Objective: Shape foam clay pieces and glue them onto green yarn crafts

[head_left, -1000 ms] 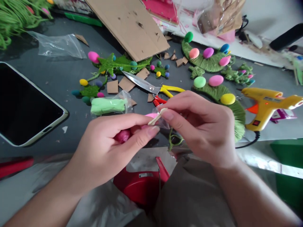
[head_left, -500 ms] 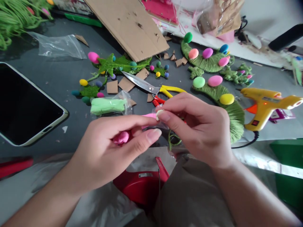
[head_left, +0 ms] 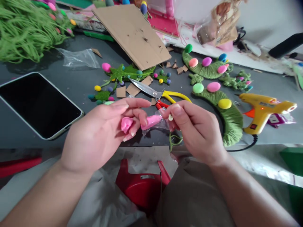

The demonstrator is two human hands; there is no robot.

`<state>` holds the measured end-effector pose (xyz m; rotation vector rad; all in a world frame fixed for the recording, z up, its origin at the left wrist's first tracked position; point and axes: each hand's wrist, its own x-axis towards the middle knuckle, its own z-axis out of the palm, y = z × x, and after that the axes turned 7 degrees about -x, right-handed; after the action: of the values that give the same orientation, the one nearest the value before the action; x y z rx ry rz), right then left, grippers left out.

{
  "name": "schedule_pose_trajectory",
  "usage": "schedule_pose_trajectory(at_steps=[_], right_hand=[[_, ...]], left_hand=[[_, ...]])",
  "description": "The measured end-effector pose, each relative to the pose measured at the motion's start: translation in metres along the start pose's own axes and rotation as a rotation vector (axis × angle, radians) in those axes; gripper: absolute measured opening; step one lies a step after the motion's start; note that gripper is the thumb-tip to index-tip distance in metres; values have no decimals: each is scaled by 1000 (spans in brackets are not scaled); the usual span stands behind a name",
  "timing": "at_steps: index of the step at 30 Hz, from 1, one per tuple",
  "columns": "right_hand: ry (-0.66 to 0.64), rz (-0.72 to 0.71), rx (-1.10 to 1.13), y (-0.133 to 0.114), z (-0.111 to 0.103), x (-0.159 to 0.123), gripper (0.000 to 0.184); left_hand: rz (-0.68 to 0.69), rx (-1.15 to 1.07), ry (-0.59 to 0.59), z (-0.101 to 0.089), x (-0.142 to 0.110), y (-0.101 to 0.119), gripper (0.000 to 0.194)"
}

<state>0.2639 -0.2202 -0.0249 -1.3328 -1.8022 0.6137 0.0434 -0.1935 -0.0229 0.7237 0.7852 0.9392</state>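
Note:
My left hand [head_left: 94, 135] is turned palm up, its lower fingers curled round a small pink lump of modelling clay [head_left: 127, 124]. My right hand [head_left: 195, 130] pinches a tiny pale piece [head_left: 170, 117] between thumb and forefinger; its material is unclear. Between the hands, a stick of pink clay [head_left: 151, 121] lies in a clear wrapper at the table edge. Just beyond are scissors [head_left: 153, 93] with yellow handles and a red-handled tool [head_left: 161, 104], partly hidden by my right fingers. Only a sliver of the light green clay [head_left: 109, 102] shows behind my left hand.
A phone [head_left: 41, 105] lies at left, near green yarn [head_left: 26, 34]. Cardboard [head_left: 134, 36] and felt leaves with coloured balls [head_left: 121, 73] are at the back. Yarn-wrapped crescents [head_left: 230, 118] with egg-shaped beads lie at right, beside a yellow glue gun [head_left: 258, 110].
My left hand has turned more palm up and its thumb has drawn back, baring the pink lump. My right hand has moved slightly away from it with the pale piece. The view has shifted.

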Motion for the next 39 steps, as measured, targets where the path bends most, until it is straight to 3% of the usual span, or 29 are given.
schedule_pose_trajectory(at_steps=[4,10,12,15,18,21,27,31,35,39], right_hand=[[-38,-20,11,2,-1,3,42],[-3,19,17,17,-2,6,9],[17,8,16,21,-2,7,14],[35,20,85,21,-4,9,22],[26,44,86,16,-7,10,23],[12,9,23,12,-7,13,16],[-48,-13,-38,14,0,22,17],[-119,-39,-81,11,8,28,19],[-152,-98,-139,9,14,31,18],[-111,-141,-120,7,17,30,14]], left_hand=[[-57,-98,51,2,-1,3,34],[-38,-187,213,-1,-4,14,32],[-20,-133,225,-3,-5,18,34],[111,22,226,-9,-7,21,29],[379,384,301,-23,-8,20,22],[521,701,386,-37,-8,19,21],[631,1397,254,-40,-2,23,37],[596,1760,106,-42,8,29,52],[571,1798,76,-50,15,28,36],[729,1688,57,-50,13,24,32]])
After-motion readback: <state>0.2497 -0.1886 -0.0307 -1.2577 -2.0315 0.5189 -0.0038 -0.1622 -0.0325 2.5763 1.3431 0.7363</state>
